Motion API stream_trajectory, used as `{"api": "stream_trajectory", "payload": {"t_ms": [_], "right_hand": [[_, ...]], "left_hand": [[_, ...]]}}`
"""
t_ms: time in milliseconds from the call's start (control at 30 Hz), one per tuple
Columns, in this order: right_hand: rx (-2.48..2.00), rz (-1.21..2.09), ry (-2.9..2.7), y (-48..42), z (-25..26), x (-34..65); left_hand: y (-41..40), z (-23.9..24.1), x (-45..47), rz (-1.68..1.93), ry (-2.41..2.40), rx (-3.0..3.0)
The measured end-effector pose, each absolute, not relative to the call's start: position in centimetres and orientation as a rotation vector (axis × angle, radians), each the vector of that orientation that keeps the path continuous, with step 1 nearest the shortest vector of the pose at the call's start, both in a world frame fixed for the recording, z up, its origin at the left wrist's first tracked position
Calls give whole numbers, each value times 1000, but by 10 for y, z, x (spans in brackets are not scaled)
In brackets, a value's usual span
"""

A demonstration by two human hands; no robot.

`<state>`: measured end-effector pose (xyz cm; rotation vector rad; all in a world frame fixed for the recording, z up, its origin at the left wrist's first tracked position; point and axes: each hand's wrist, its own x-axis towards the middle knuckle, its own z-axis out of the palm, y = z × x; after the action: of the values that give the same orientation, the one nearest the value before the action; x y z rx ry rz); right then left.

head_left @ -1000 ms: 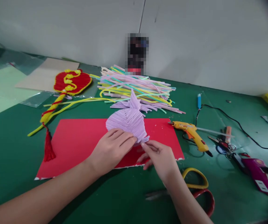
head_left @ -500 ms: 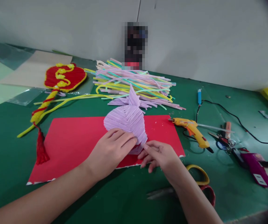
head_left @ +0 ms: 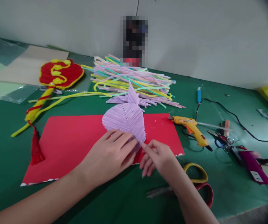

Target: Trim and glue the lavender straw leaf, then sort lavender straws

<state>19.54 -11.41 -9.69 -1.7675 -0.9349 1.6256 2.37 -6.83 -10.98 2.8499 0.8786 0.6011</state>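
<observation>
Left hand now lower on purple leaf, unclenched; right hand half-curled at its edge, grip unclear

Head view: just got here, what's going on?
A person has both bare hands on a ribbed lilac piece over a red board. The left hand lies across its lower part; the right hand has its fingertips at the lower right edge. A yellow glue gun lies to the right, scissors lie partly hidden by the right forearm, and a pile of coloured stems sits behind.
</observation>
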Motion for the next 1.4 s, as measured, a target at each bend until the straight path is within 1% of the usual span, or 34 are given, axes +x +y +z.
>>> {"api": "stream_trajectory", "payload": {"t_ms": [33,100,167,200,300,500,867,1133,1400], "right_hand": [[-1829,1500,-1043,-115,-97,197],[-1907,1111,-1311,-115,-97,203],[-1860,697,-1588,-113,-98,212],[-1809,547,-1708,-112,-99,217],[-1697,331,-1959,-112,-103,227],[-1695,223,-2109,-116,-116,231],[-1638,249,-2067,-114,-121,233],[-1618,287,-2067,-115,-121,234],[-1536,288,-2078,-115,-120,233]], "left_hand": [[-68,-110,24,600,878,2851],[-68,-110,25,593,871,2866],[-67,-111,25,591,854,2887],[-67,-112,25,594,846,2895],[-66,-113,24,602,838,2901],[-67,-115,23,641,847,2884],[-67,-115,25,704,858,2821],[-66,-117,25,647,838,2797],[-63,-121,22,578,895,2565]]}}
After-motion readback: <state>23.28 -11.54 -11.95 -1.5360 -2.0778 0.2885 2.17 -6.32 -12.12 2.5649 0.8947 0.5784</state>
